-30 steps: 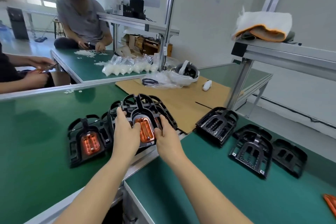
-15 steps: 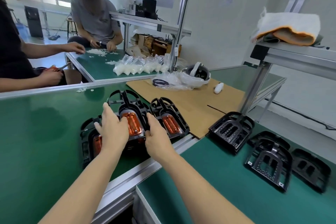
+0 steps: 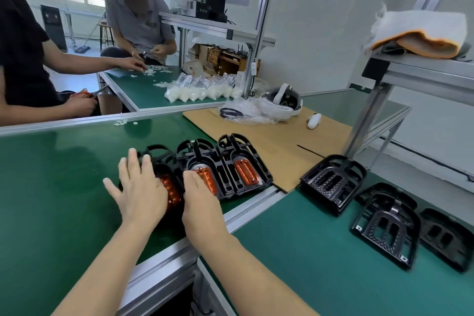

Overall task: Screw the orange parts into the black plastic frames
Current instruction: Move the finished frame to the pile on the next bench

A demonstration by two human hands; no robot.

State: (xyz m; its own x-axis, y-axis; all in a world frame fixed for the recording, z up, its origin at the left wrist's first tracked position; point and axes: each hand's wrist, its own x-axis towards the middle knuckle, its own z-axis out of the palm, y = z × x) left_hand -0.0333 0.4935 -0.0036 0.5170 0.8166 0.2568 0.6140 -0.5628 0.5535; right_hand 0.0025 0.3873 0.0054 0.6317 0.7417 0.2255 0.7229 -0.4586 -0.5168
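Both hands have let go of the middle black frame [image 3: 202, 161]; it now sits in a row of three by the desk's near edge. Left hand [image 3: 139, 188] lies spread flat on the leftmost frame [image 3: 154, 154], right hand [image 3: 200, 194] rests relaxed beside its orange part [image 3: 170, 190].

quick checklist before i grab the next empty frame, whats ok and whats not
1. Three frames with orange parts lined up side by side: ok.
2. Left hand free, its fingers spread flat over the left frame: ok.
3. Right hand free: cannot tell, its fingers are hidden against the middle frame.
4. Empty frames lying on the right mat: ok.
5. Screws fully seated: cannot tell.
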